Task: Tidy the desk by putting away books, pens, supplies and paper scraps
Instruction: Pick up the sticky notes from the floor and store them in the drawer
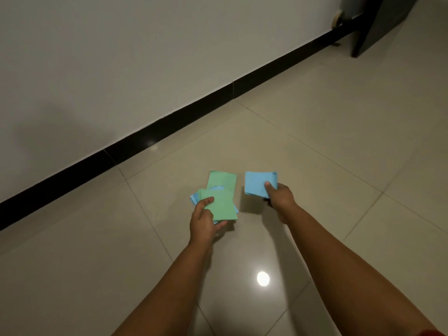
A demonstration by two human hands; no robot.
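A fanned stack of green and blue paper scraps (219, 202) sits in the left hand (203, 221), thumb on top, fingers curled beneath. Just beside it, the right hand (278, 197) pinches a blue paper (258, 184), thumb on its face, above the tiled floor (327, 141).

a single head-worn view, wide-angled, looks forward and steeply down from standing height onto a glossy cream tiled floor (315, 146). the frame is tilted, so the black skirting strip (169, 122) runs diagonally from lower left to upper right beneath a plain white wall (121, 57). both forearms reach in from the bottom edge toward the centre, the left hand (202, 220) and right hand (281, 197) near mid-frame. a dark furniture panel (378, 23) sits in the far top-right corner.
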